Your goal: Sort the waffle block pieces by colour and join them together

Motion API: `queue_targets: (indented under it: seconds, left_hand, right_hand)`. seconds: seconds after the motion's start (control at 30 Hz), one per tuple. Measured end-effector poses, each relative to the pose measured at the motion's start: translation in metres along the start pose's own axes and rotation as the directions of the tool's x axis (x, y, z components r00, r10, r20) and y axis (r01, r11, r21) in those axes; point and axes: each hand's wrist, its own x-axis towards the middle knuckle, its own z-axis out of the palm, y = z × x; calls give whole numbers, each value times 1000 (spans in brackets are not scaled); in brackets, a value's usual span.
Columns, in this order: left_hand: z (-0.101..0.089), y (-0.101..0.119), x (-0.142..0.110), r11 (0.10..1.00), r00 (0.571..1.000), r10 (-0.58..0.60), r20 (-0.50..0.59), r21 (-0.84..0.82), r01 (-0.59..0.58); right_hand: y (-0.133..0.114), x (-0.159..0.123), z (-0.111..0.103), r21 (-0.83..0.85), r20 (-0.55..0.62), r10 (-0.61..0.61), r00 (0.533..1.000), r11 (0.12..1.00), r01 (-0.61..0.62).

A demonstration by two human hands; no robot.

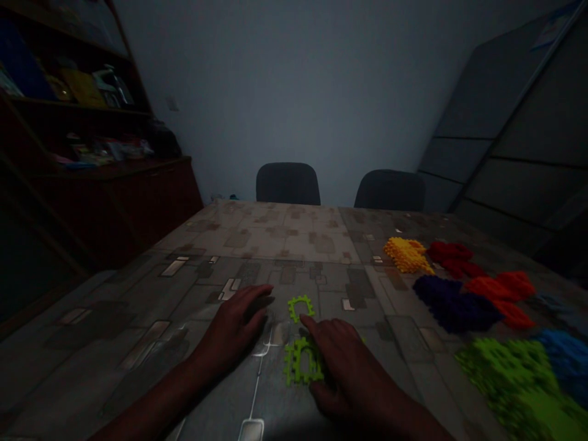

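Note:
Palm down above the table, my left hand (241, 318) is open, its slightly curved fingers reaching toward the green pieces without holding anything. My right hand (342, 355) stretches its index finger to the near edge of a small lime-green toothed frame (292, 310), which lies flat on the table. Under and beside that hand are more lime-green toothed pieces (290, 361), close together and overlapping. The right thumb is near their lower edge, spread from the index finger. My right hand covers part of these pieces, and its other fingers are partly hidden.
Piles of toothed plastic pieces lie on the right side of the patterned table (294, 236): yellow (407, 252), dark red (452, 254), purple (454, 303), orange-red (503, 288), blue (567, 355) and lime green (514, 367). Two dark chairs (288, 184) stand beyond the far edge.

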Motion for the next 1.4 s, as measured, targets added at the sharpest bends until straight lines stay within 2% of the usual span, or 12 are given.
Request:
queue_targets:
  seconds: [0.23,0.4,0.53,0.63,0.87,1.1,1.3,1.4]
  left_hand:
    - [8,4,-5,999,998,44,35,2,-44]
    - [8,0,-4,999,998,47,48,11,-48]
    - [9,-1,-3,999,998,45,54,14,-46]
    - [8,-1,-3,999,997,49,58,11,-49]
    - [7,-3,-1,998,998,53,39,20,-53]
    - [8,-10,-1,997,998,66,20,34,-67]
    - [11,-13,-1,998,997,67,33,15,-68]
    - [13,-13,-2,998,997,66,32,4,-66]
  right_hand:
    - [-9,7,11,-50,-16,-64,998,997,63]
    - [-14,5,2,-51,23,-48,999,997,50]
    - [-4,1,-8,-69,-99,-91,991,994,85]
    - [9,4,-16,-111,-169,-67,983,993,49]
    - [35,44,-28,-109,-45,-62,997,992,56]
    - [33,83,-27,-110,57,-80,995,990,86]
    - [34,78,-32,-100,59,-90,994,990,96]
    - [32,64,-36,-60,-3,-105,994,993,105]
